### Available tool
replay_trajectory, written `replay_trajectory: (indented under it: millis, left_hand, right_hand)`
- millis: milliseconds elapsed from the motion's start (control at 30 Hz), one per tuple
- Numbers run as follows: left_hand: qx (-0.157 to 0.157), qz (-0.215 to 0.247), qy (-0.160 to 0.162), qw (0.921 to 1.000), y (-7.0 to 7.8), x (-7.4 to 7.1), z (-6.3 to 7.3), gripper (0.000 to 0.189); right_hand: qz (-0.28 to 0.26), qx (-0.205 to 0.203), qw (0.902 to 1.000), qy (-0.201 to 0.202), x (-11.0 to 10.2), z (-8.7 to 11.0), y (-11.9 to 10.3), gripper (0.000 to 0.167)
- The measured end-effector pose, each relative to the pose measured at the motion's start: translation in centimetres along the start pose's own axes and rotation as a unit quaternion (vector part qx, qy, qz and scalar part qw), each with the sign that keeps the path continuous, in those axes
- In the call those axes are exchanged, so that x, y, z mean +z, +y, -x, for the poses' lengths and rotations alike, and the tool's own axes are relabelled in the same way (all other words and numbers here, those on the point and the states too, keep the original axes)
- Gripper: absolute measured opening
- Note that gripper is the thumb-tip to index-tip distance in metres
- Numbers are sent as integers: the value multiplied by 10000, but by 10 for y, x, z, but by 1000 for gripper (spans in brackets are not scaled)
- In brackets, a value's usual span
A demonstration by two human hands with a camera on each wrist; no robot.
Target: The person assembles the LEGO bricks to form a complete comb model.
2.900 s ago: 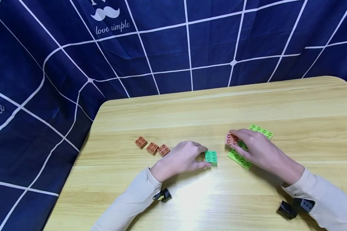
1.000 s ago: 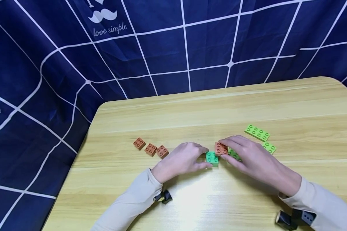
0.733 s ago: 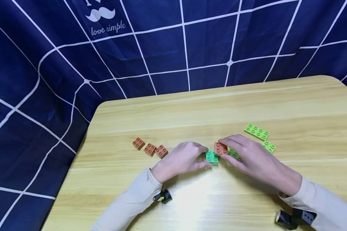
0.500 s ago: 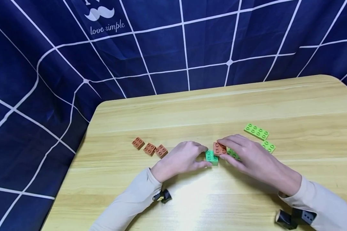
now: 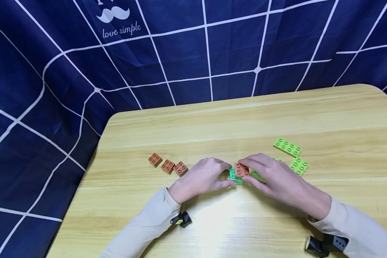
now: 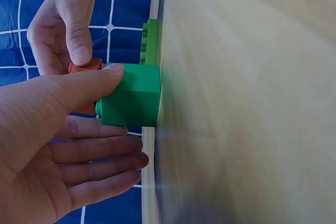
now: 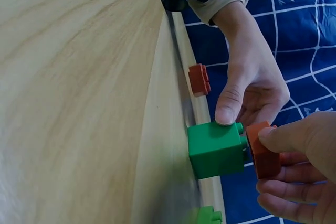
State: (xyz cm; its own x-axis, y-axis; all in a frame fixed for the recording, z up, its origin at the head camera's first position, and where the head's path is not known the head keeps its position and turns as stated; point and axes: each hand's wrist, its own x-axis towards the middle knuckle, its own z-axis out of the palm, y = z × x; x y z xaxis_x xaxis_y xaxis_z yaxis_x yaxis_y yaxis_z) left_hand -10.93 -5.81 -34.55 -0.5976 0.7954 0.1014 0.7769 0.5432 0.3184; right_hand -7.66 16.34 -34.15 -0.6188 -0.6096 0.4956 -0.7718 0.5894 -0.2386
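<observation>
My left hand (image 5: pixel 206 175) pinches a green 2x2 toy building brick (image 6: pixel 134 95) between thumb and fingers, low on the table, studs up. Between thumb and fingertips of my right hand (image 5: pixel 274 175) is a flatter orange-brown 2x2 brick (image 5: pixel 242 170). It hangs right over the green brick and covers part of its studs in the head view. Seen from the right wrist, the orange-brown brick is slightly tilted, with a narrow gap to the green studs. The left wrist view has my left thumb partly in front of it.
Three orange-brown bricks (image 5: pixel 168 166) lie in a loose row left of my left hand. Lime green bricks (image 5: pixel 287 147) lie beyond and beside my right hand, one of them (image 5: pixel 257 176) partly hidden under it. A blue curtain (image 5: pixel 193 53) hangs behind the wooden table (image 5: pixel 193 129).
My right hand has carried the orange-brown brick left, from beside the lime green bricks to over the green brick, farther across it in the last half second. My left hand has stayed put.
</observation>
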Motion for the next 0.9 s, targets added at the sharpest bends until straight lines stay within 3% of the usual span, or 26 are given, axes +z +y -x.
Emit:
replay_trajectory:
  millis: [333, 900]
  left_hand:
    - [66, 125, 59, 9999, -3, -5, 3, 47]
    - [37, 694, 208, 9974, 0, -19, 7, 49]
  right_hand:
    - [-18, -29, 10000, 47, 4, 0, -1, 36]
    - [-179, -64, 9998, 44, 4, -5, -4, 43]
